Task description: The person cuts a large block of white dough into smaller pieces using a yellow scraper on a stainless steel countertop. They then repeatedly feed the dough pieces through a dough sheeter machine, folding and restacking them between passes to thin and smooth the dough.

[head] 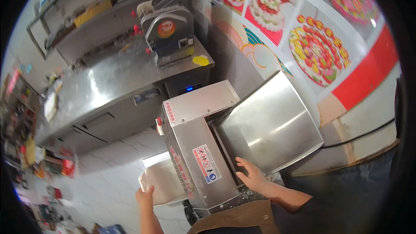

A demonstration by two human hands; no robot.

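In front of me stands a stainless-steel dough sheeter (191,139) with a warning label on its top. A pale, smooth sheet of dough (164,180) lies over the metal outlet tray (156,159) at its left side. My left hand (145,198) grips the dough's outer edge, thumb on top. Over the lower end of the feed slot, my right hand (252,176) has its fingers apart and nothing in it. It is beside the wide sloping feed plate (273,123); whether it touches the metal I cannot tell.
A steel counter (123,71) carries a second machine (170,35) and a yellow disc (201,60). A red knob (159,121) juts from the sheeter's far left corner. A black cable (360,135) runs along the right wall. Cluttered shelves (19,104) stand at far left.
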